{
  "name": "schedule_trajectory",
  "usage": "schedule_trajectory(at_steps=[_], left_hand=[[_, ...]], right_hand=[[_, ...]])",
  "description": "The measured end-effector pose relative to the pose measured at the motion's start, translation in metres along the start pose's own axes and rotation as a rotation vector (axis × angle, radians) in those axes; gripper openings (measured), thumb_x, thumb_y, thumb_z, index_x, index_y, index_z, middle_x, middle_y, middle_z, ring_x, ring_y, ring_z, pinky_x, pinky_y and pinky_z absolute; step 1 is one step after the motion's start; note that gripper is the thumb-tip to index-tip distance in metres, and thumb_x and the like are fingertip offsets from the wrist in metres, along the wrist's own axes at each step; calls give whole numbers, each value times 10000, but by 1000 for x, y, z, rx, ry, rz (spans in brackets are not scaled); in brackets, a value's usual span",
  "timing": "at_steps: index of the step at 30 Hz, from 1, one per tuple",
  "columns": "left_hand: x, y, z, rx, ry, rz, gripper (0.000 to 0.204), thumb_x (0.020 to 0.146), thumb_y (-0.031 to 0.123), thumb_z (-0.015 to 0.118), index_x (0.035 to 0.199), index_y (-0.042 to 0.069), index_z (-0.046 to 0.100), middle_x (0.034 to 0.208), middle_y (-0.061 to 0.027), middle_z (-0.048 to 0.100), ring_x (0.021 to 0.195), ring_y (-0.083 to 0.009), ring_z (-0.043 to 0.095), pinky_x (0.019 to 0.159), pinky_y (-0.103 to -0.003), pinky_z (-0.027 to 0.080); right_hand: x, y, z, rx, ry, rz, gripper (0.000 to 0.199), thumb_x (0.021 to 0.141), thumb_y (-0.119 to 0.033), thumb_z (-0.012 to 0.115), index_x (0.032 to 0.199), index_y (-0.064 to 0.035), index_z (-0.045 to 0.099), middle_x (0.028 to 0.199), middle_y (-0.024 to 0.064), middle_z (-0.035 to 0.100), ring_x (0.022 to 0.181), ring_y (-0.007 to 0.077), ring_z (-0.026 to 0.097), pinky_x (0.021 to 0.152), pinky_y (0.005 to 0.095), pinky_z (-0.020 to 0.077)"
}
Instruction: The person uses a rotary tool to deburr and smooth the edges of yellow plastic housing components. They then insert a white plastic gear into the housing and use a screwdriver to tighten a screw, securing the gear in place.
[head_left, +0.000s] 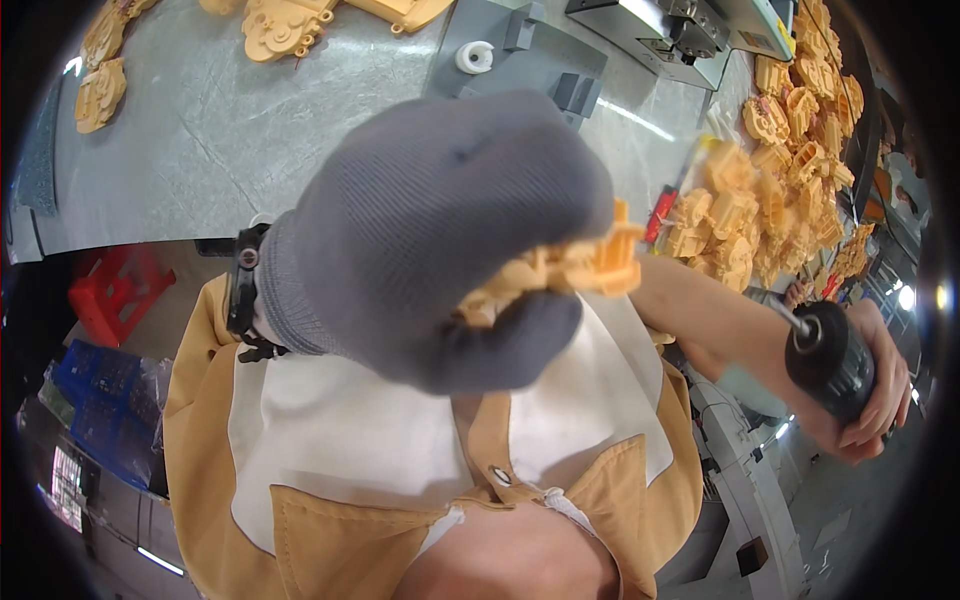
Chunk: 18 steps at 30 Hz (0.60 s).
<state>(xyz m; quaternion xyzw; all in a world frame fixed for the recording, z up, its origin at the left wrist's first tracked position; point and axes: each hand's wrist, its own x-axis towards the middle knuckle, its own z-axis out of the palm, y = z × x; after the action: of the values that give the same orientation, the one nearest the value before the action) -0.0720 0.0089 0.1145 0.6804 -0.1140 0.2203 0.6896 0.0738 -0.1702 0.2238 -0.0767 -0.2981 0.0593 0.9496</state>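
Observation:
Close in front of me, my left hand (440, 220), in a grey knit glove, is closed around a yellow-orange moulded plastic part (610, 262). Glove fingers cover most of the part; one end with small posts sticks out to the right. Off to the right, my bare right hand (876, 385) grips a black power screwdriver (832, 355). Its metal bit points up and left, apart from the plastic part. Beyond the glove, a grey fixture plate (455, 75) lies on the table, with a white ring-shaped piece (475, 57) on it.
Loose plastic parts are heaped at the right (740, 225), beside a red-handled object (661, 212). More plastic housings (280, 28) lie along the far left of the grey table (180, 150). A metal machine (650, 35) stands at the back. Below the table's left edge is a red stool (115, 295).

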Motion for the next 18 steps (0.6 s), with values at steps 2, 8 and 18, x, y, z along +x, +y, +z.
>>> schedule_trajectory(at_steps=[2, 8, 18], left_hand=[[4, -4, 4, 50, 59, 115, 359, 601, 117, 693, 908, 2, 546, 737, -102, 525, 531, -230, 514, 456, -311, 418], [-2, -22, 15, 179, 188, 386, 350, 566, 187, 735, 834, 22, 582, 751, -114, 537, 566, -226, 540, 462, -315, 430], [8, -13, 31, 109, 412, 519, 226, 575, 97, 690, 768, 8, 613, 658, -72, 557, 504, -167, 539, 414, -267, 433]], right_hand=[[0, -3, 0, -50, -23, 11, 188, 618, 10, 660, 723, -71, 526, 537, 19, 573, 427, 119, 559, 472, 237, 515], [-4, -7, -3, 26, -26, -11, 200, 613, 7, 672, 716, -75, 522, 538, 17, 573, 430, 119, 560, 485, 237, 520], [-5, 0, -3, 94, -60, 84, 184, 614, -36, 662, 725, -59, 517, 528, 3, 561, 439, 88, 561, 488, 204, 517]])
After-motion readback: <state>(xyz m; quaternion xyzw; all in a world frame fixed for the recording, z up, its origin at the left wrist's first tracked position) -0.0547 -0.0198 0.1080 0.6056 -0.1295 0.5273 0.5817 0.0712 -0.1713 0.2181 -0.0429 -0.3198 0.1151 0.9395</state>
